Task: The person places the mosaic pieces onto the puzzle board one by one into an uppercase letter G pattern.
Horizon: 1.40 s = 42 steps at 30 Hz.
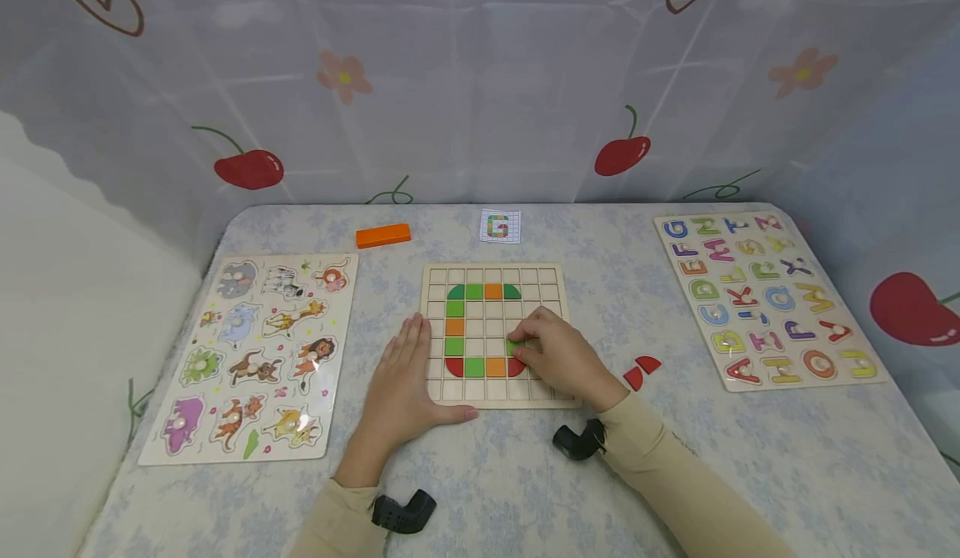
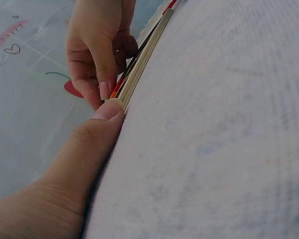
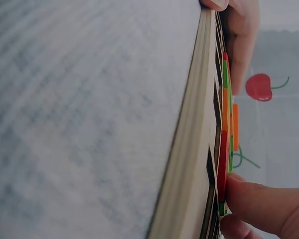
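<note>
My letter G on the wooden grid board (image 1: 491,333) looks nearly done, matching the pattern card (image 1: 500,226): flat green, orange and red tiles form the curve. My right hand (image 1: 558,354) pinches a green tile (image 1: 513,346) at the inner bar; my left hand (image 1: 401,379) lies flat, steadying the board. Two red quarter pieces (image 1: 640,370) wait on the tabletop (image 1: 525,475).

1. The grid board (image 1: 491,337) lies in front of you at the table's (image 1: 480,475) middle — your left hand (image 1: 401,383) flat on its left edge, your right hand (image 1: 558,354) on its right half.
2. The animal puzzle (image 1: 255,358) lies to your left, the letter puzzle (image 1: 765,295) to your right.
3. Behind the board sit a small card (image 1: 500,226) and, left of it, a block (image 1: 383,235).
4. Two loose pieces (image 1: 640,371) lie just right of the board.
</note>
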Each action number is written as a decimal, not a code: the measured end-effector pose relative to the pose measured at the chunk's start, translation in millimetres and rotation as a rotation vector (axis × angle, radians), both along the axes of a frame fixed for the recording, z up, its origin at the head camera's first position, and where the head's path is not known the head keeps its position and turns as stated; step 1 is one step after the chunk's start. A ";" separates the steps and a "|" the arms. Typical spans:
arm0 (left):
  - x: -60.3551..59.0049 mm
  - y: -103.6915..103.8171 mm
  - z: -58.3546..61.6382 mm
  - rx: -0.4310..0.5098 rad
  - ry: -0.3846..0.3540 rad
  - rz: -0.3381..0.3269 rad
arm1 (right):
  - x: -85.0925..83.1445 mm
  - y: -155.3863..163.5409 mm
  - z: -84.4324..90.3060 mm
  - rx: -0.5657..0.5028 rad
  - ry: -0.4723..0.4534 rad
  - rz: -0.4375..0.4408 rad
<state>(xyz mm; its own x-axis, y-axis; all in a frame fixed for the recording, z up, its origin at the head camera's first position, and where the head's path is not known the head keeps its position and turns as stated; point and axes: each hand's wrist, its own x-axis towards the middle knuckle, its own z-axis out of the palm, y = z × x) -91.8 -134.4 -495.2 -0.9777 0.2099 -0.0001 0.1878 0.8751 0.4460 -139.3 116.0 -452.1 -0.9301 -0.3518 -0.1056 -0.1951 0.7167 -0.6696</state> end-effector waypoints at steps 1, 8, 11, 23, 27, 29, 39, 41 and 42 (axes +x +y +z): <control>0.1 -0.1 0.0 0.000 0.001 0.000 | 0.2 0.3 -0.1 0.007 0.008 0.007; 0.9 0.6 -0.2 0.011 0.011 0.004 | 4.0 7.8 3.5 0.055 0.055 0.066; 0.9 0.6 -0.5 0.011 0.005 0.007 | 7.8 15.0 7.8 0.066 0.042 0.075; 0.3 -0.1 -0.7 0.010 -0.016 0.008 | 20.0 81.0 16.9 0.170 0.059 -0.018; 0.5 0.6 0.0 0.012 -0.019 0.006 | 23.0 107.2 19.6 0.210 0.052 -0.036; 0.5 0.6 0.3 0.011 -0.019 0.005 | 24.7 118.8 20.2 0.237 0.054 -0.039; 0.2 0.4 0.1 0.009 -0.021 0.003 | 31.8 147.0 18.2 0.302 -0.005 -0.124; 0.2 0.5 0.3 0.009 -0.024 0.003 | 31.1 148.8 16.4 0.306 -0.007 -0.128; 0.2 0.6 0.4 0.009 -0.025 0.003 | 30.5 149.5 15.8 0.305 -0.010 -0.128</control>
